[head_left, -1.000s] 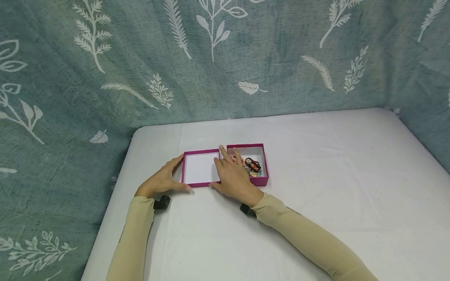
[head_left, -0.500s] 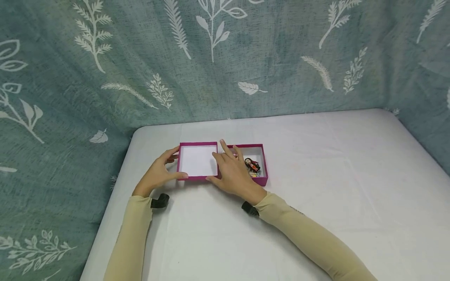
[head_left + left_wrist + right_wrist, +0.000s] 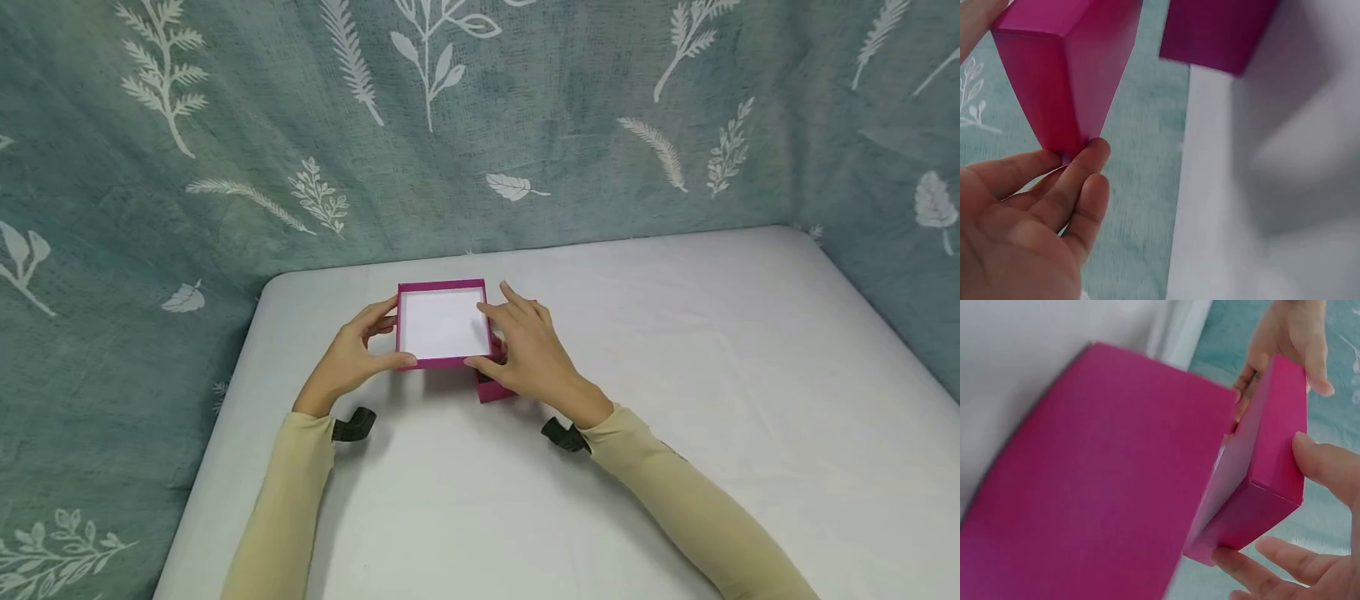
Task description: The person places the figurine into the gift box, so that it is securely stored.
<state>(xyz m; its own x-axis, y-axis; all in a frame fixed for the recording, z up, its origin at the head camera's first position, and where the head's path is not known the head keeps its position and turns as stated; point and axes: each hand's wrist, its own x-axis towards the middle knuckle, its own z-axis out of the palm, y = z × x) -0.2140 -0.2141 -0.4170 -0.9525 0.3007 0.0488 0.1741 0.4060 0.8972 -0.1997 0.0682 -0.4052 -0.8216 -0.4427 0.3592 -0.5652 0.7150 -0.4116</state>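
A shallow magenta box lid (image 3: 442, 323), white on its inner side, is raised off the table with its hollow side facing the head camera. My left hand (image 3: 347, 364) grips its left edge, thumb at the near corner and fingers at the far one. On the opposite edge my right hand (image 3: 538, 354) holds it between thumb and fingers. Behind and below the right hand sits the deeper magenta box (image 3: 495, 390), largely covered by lid and hand; its contents are mostly hidden. The right wrist view shows the box's outer side (image 3: 1097, 475) close up beside the lid (image 3: 1279, 425).
A white cloth covers the table (image 3: 675, 375). Behind it and at its sides hangs a teal curtain (image 3: 570, 125) with white leaf prints. Black wrist camera mounts (image 3: 354, 425) stick out under both wrists.
Both hands have lifted the lid from the table, up and then right, so it now partly overlaps the box. Small doll-like figures visible in the box before are now covered. The head view has shifted slightly.
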